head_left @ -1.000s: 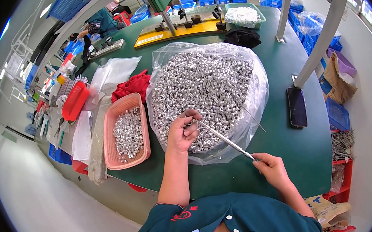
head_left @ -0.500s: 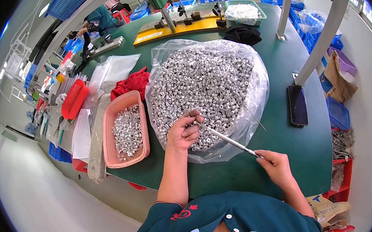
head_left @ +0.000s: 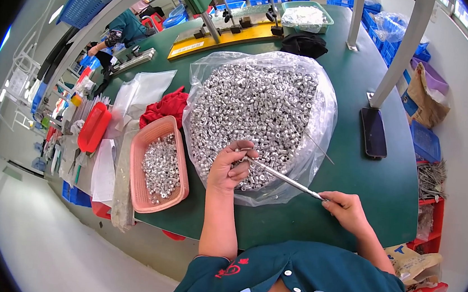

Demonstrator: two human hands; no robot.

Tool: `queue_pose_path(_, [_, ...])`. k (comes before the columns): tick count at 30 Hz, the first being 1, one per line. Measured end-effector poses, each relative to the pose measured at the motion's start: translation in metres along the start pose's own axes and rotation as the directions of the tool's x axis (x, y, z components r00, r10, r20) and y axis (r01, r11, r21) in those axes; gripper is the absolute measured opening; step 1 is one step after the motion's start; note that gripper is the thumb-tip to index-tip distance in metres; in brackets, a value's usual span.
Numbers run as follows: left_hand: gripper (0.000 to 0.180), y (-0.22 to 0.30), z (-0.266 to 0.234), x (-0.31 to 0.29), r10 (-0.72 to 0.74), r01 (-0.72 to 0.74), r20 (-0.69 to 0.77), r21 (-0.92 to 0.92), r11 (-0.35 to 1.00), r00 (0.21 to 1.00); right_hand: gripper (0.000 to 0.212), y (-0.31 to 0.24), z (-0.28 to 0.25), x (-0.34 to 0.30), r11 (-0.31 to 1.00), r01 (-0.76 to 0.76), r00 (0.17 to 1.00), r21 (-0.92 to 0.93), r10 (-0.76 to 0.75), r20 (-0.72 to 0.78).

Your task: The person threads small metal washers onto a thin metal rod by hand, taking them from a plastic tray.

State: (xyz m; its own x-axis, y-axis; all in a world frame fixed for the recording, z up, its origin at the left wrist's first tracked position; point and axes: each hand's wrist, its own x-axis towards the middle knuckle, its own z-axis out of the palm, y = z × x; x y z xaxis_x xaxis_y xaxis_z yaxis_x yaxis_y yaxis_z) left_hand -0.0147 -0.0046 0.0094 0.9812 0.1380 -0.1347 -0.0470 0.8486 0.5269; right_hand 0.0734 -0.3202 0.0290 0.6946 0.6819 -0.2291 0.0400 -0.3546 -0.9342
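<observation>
In front of me a clear plastic bag (head_left: 328, 115) lies spread wide, heaped with small silvery metal sleeves (head_left: 255, 103). My right hand (head_left: 346, 212) grips one end of a slim metal rod (head_left: 292, 181), which slants up and left over the bag's near edge. At the rod's other end, the curled fingers of my left hand (head_left: 231, 166) are closed beside the tip. Whatever small part they pinch is hidden. To the left, a pink plastic basket (head_left: 134, 178) contains more loose sleeves. A thin wire-like rod (head_left: 321, 147) rests across the bag's right side.
A dark phone (head_left: 374, 133) lies right of the bag, near a metal post (head_left: 400, 55). Behind the bag are a black cloth (head_left: 304, 44), a yellow-based fixture (head_left: 221, 42) and a green tray (head_left: 329, 21). A red cloth (head_left: 165, 107) sits behind the basket. A co-worker (head_left: 127, 27) stands far left.
My left hand and the rod have shifted very slightly; both hands keep nearly the same pose. At the far left, the co-worker's hand has moved lower and to the left.
</observation>
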Motion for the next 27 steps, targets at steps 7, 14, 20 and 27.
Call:
queue_pose_path(7, [0.017,-0.013,-0.005,0.006,0.007,-0.005,-0.093,0.022,1.0,0.996,0.021,-0.003,0.003,0.002,0.999,0.033,0.999,-0.035,-0.035,-0.034])
queue_pose_path(14, [0.022,-0.023,-0.013,0.015,-0.044,0.027,-0.052,-0.292,0.956,0.998,0.021,0.006,0.018,0.001,0.997,-0.021,0.998,0.076,0.025,-0.059])
queue_pose_path(20, [0.032,-0.022,-0.005,0.014,-0.027,0.021,-0.124,-0.05,0.999,0.992,0.022,0.01,0.025,0.002,0.968,0.201,0.959,-0.148,-0.226,-0.172])
queue_pose_path(27, [0.059,-0.02,0.016,0.011,0.005,0.01,-0.182,0.078,0.997,0.983,0.021,-0.002,0.024,0.01,0.998,0.008,0.994,0.056,-0.002,-0.109])
